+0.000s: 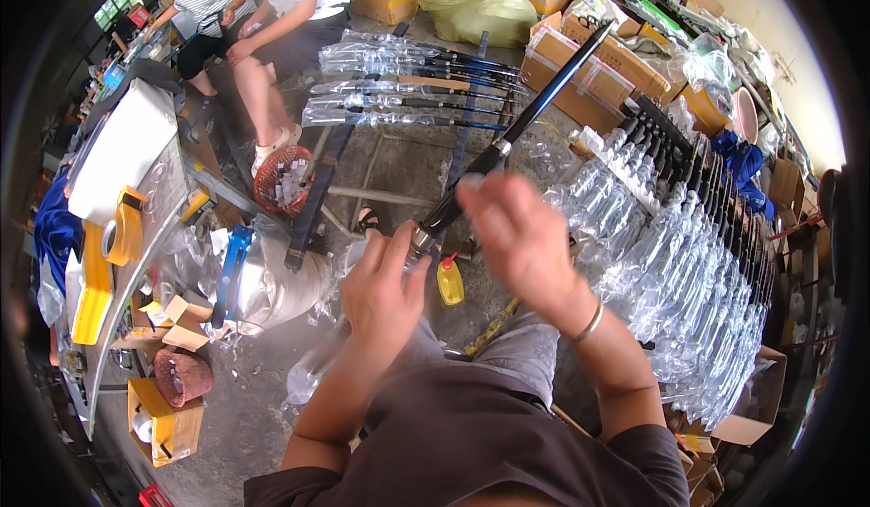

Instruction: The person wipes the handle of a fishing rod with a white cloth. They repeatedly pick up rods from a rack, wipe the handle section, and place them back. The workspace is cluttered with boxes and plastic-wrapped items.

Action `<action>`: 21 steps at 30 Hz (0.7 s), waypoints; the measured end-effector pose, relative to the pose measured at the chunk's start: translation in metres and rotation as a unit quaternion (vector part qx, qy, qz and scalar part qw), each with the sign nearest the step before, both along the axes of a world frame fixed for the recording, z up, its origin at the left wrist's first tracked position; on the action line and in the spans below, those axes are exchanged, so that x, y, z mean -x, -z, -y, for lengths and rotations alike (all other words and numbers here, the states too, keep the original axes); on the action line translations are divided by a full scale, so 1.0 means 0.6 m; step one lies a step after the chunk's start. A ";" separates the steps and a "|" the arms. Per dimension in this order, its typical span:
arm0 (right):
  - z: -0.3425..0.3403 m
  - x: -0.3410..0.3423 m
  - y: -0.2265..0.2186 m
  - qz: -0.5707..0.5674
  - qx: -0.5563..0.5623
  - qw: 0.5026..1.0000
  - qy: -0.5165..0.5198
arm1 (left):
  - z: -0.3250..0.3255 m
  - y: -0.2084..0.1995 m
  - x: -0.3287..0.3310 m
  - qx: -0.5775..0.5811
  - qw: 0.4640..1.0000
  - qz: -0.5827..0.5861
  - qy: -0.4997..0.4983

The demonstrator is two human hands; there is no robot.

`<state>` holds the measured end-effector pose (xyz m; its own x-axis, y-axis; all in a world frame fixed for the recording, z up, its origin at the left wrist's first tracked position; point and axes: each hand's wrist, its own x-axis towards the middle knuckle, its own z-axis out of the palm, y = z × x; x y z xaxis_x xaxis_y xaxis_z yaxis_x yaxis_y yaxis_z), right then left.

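Note:
A dark blue and black fishing rod (551, 93) slants up and away to the right in front of me. My left hand (382, 289) is closed around its lower end, just below the black grip, where some clear plastic shows at the fingers. Beside the grip hovers my right hand (530, 249), with a bracelet at the wrist. Motion smears its fingers, so whether they touch the rod cannot be made out. Beyond my hands, several rods with plastic-wrapped handles (362, 89) lie across a metal rack (362, 164).
Many wrapped rods (698, 280) stand in rows on the right. A yellow bottle (449, 282) stands on the floor below my hands. At left are a red basket (283, 181), a table (136, 235) and yellow tape rolls (124, 226). Two people (281, 31) sit at the far left.

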<state>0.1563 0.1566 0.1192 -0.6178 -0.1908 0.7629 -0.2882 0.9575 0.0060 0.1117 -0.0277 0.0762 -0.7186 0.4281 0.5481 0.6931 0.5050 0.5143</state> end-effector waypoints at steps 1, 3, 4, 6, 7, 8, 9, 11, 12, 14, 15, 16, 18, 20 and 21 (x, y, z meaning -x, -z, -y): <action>0.016 -0.005 0.015 0.021 -0.007 0.999 -0.038 | 0.001 0.002 0.000 0.006 1.000 -0.011 -0.008; 0.006 -0.002 0.007 0.007 -0.025 0.999 -0.019 | 0.003 0.005 0.002 0.018 0.999 -0.031 -0.022; -0.002 0.005 -0.011 0.010 0.005 1.000 0.022 | 0.010 0.006 -0.003 0.022 0.999 -0.035 -0.029; -0.028 0.015 -0.039 0.013 0.020 0.996 0.091 | 0.006 0.001 -0.004 0.017 0.998 -0.048 -0.030; -0.019 0.018 -0.028 0.010 0.015 0.999 0.051 | 0.006 0.000 -0.003 0.016 0.998 -0.045 -0.031; -0.005 0.012 -0.009 0.007 0.005 1.000 0.020 | 0.001 0.000 -0.002 0.010 0.999 -0.042 -0.022; 0.010 0.003 0.004 0.005 -0.005 1.000 -0.011 | -0.004 -0.001 0.000 0.004 0.999 -0.039 -0.013; 0.033 -0.013 0.013 0.070 -0.011 0.996 -0.046 | 0.001 0.001 -0.002 -0.005 1.000 0.007 -0.004; 0.020 -0.009 -0.001 0.041 0.004 0.999 -0.032 | 0.004 -0.005 -0.003 -0.005 0.999 0.036 0.000; -0.013 0.015 -0.024 -0.017 0.084 0.996 0.039 | 0.010 -0.007 -0.008 -0.023 0.997 0.073 0.016; -0.019 0.008 -0.049 0.032 0.123 0.990 0.069 | 0.008 -0.004 -0.008 -0.044 0.996 0.078 0.031; -0.024 0.016 -0.040 0.020 0.108 0.992 0.067 | 0.005 -0.003 -0.005 -0.066 0.994 0.078 0.047; -0.015 0.019 -0.016 0.026 0.082 0.995 0.052 | 0.003 -0.005 -0.004 -0.058 0.994 0.084 0.049; 0.012 0.002 0.011 0.048 0.033 0.998 0.003 | 0.004 0.001 -0.003 -0.054 0.994 0.089 0.045; 0.021 -0.007 0.027 0.059 0.017 0.997 -0.036 | 0.002 0.004 -0.001 -0.051 0.994 0.088 0.047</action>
